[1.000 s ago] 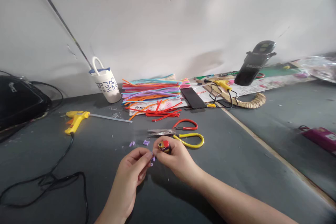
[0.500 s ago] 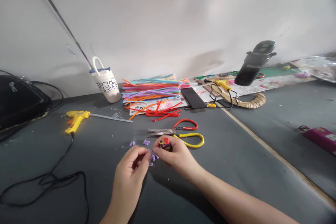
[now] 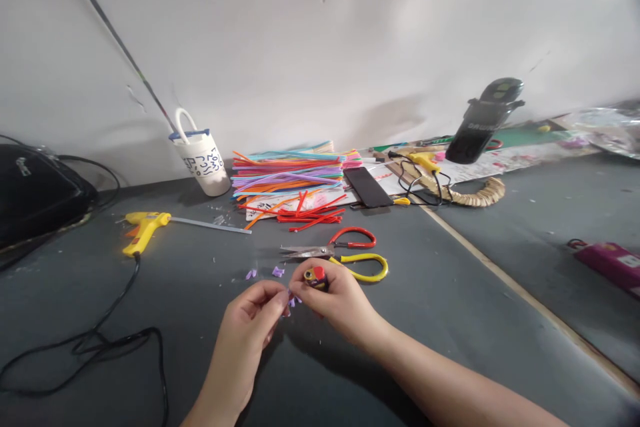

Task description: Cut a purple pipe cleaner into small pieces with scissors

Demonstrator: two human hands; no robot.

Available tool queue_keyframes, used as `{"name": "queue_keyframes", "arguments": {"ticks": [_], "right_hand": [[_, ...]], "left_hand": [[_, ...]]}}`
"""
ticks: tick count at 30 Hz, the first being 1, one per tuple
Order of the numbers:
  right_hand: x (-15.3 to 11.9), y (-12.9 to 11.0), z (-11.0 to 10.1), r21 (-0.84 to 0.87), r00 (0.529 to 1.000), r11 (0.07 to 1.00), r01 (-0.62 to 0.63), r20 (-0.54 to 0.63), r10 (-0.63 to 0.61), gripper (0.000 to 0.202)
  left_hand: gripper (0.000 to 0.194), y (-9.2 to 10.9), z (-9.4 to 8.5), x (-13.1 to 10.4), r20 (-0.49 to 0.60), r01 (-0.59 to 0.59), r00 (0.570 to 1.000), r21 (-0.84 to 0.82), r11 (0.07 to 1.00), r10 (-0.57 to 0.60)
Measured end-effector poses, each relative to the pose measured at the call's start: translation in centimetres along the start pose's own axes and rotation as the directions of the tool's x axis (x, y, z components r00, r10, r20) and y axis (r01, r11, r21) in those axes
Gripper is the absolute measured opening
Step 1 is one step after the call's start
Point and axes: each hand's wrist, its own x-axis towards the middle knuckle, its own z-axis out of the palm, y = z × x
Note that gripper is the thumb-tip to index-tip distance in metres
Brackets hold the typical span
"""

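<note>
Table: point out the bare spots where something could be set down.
Bare dark table lies right of the scissors, up to the wooden strip. Another patch lies between the glue gun and the left hand. It is crowded around the straws and phone.

Matt dark table (image 3: 450, 293), glossy plastic straws (image 3: 287, 173), bare metal scissors (image 3: 320, 252) blades.

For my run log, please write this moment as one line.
left hand: pinches purple piece | right hand: holds lighter, pinches same piece | scissors: lying behind hands
</note>
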Motion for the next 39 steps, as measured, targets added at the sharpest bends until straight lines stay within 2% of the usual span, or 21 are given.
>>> {"name": "queue_keyframes", "arguments": {"ticks": [3, 6, 9, 16, 21, 27, 30, 33, 35, 36, 37, 39], "right_hand": [[0.0, 0.1, 0.1, 0.030, 0.999, 0.999, -0.036, 0.025, 0.035, 0.008], [-0.2, 0.4, 0.2, 0.030, 0.999, 0.999, -0.024, 0.024, 0.024, 0.008], [-0.3, 0.5, 0.3, 0.019, 1.000, 1.000, -0.022, 0.010, 0.022, 0.008], [-0.1, 0.3, 0.2, 0.165, 0.989, 0.977, -0.138, -0.023, 0.144, 0.018], [-0.1, 0.1, 0.2, 0.088, 0.995, 0.992, -0.095, 0.006, 0.095, 0.007], [-0.2, 0.2, 0.2, 0.022, 0.998, 0.998, -0.058, 0.008, 0.058, 0.007], [-0.1, 0.3, 0.1, -0.021, 1.000, 1.000, -0.021, 0.008, 0.021, 0.006], [0.1, 0.3, -0.1, 0.000, 1.000, 1.000, -0.028, -0.013, 0.028, 0.006], [0.3, 0.3, -0.4, 0.049, 0.995, 0.997, -0.065, -0.070, 0.068, 0.014], [0.4, 0.4, -0.5, 0.070, 0.990, 0.994, -0.081, -0.108, 0.088, 0.016], [0.6, 0.4, -0.6, 0.083, 0.984, 0.992, -0.095, -0.141, 0.106, 0.017], [0.8, 0.7, -0.8, 0.092, 0.975, 0.989, -0.115, -0.181, 0.130, 0.016]], "left_hand": [[0.018, -0.3, -0.1, 0.2, 0.039, 0.083, 0.996, -0.102, 0.991, -0.079], [0.017, -0.4, -0.3, 0.3, 0.047, 0.113, 0.993, -0.141, 0.983, -0.108], [0.018, -0.4, -0.3, 0.2, 0.077, 0.119, 0.991, -0.150, 0.981, -0.109], [0.015, -0.5, -0.4, 0.3, 0.065, 0.086, 0.995, -0.178, 0.980, -0.076], [0.016, -0.4, -0.4, 0.1, 0.067, 0.112, 0.993, -0.170, 0.979, -0.102], [0.016, -0.6, -0.4, 0.2, 0.112, 0.101, 0.991, -0.208, 0.973, -0.079], [0.016, -0.6, -0.3, 0.3, 0.129, 0.129, 0.986, -0.209, 0.970, -0.103], [0.018, -0.1, -1.1, 0.8, 0.068, 0.088, 0.994, -0.100, 0.991, -0.082], [0.019, 0.5, -2.3, 1.4, -0.066, -0.045, 0.996, 0.099, 0.994, 0.052], [0.018, 0.8, -3.0, 1.7, -0.142, -0.114, 0.978, 0.256, 0.960, 0.154], [0.016, 1.0, -3.7, 2.1, -0.181, -0.167, 0.947, 0.430, 0.887, 0.266], [0.016, 1.2, -4.8, 2.8, -0.137, -0.188, 0.912, 0.698, 0.691, 0.386]]}}
